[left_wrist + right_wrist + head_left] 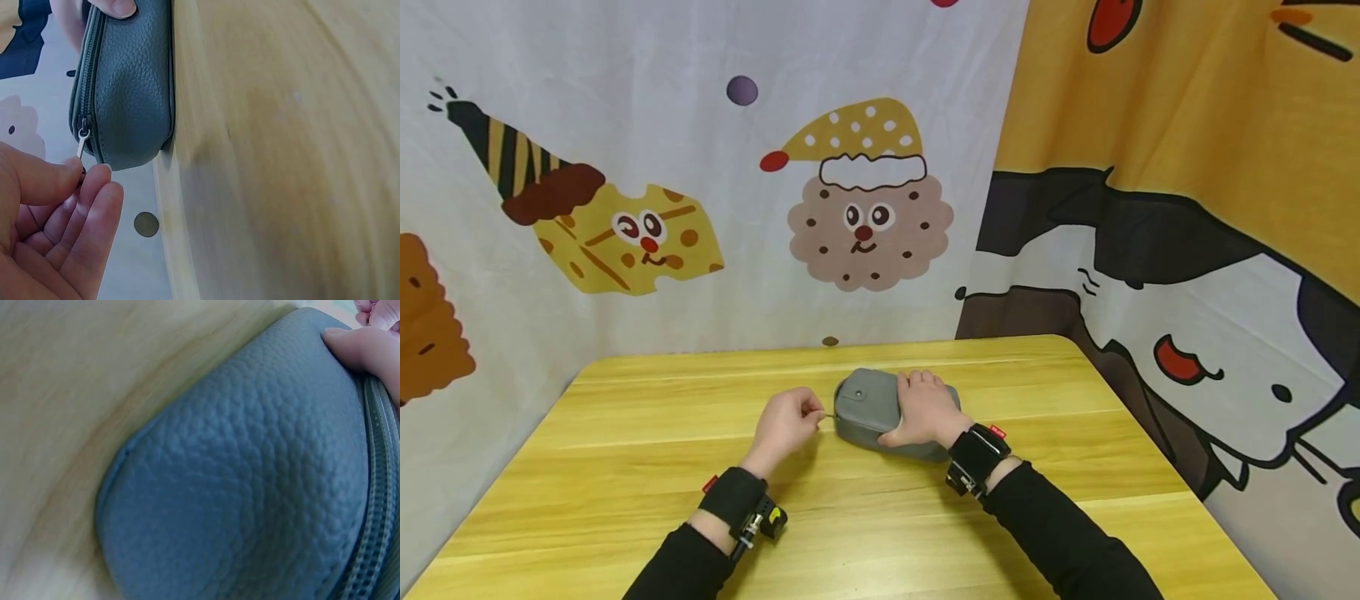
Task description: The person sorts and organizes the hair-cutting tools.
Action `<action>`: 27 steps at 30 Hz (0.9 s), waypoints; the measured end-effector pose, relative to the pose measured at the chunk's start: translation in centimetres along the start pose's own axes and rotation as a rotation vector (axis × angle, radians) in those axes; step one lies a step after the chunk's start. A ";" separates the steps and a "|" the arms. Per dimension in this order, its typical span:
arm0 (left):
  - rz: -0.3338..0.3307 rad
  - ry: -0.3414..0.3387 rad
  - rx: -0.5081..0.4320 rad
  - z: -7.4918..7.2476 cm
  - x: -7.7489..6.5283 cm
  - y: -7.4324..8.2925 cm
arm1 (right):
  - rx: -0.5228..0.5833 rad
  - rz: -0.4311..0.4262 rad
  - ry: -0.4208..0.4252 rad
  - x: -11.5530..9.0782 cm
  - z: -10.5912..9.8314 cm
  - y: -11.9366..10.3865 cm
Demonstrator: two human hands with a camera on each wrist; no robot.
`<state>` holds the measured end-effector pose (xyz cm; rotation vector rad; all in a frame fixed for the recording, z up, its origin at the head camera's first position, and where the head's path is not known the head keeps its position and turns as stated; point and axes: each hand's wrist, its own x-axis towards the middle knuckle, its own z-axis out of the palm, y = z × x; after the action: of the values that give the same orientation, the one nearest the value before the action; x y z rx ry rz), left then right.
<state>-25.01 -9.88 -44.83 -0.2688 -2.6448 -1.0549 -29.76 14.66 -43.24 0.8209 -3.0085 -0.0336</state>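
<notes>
A grey pebbled-leather zip pouch lies on the wooden table, with a small snap tab on its top. At its left end, my left hand pinches the metal zipper pull between thumb and fingers. The left wrist view shows the slider at that end of the zipper and the zipper teeth closed along the side. My right hand holds the pouch's right part from above, thumb on the near side and fingers over the top. In the right wrist view the right thumb presses beside the zipper.
The pale wooden table extends around the pouch on all sides. A patterned white curtain hangs behind the far edge. A yellow cartoon cloth hangs along the right side.
</notes>
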 end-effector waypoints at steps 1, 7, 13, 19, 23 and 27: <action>0.001 -0.001 0.003 0.0 0.0 0.0 | -0.005 -0.005 0.002 0.0 0.0 0.0; -0.015 -0.002 0.010 0.0 -0.1 0.1 | -0.027 -0.032 0.022 -0.2 0.1 0.4; -0.017 -0.006 -0.008 -0.1 -0.2 0.1 | -0.007 -0.073 0.032 -0.4 0.0 0.8; -0.025 -0.007 -0.012 0.0 -0.2 0.0 | -0.028 -0.128 0.040 -0.5 0.0 1.3; -0.020 -0.008 -0.014 0.0 -0.1 -0.1 | -0.024 -0.153 0.053 -0.5 0.2 1.6; 0.001 0.000 -0.010 0.1 -0.1 -0.1 | -0.026 -0.165 0.052 -0.5 0.1 1.8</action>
<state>-24.96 -9.92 -44.98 -0.2724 -2.6400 -1.0676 -30.24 16.43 -43.32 1.0478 -2.8787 -0.0528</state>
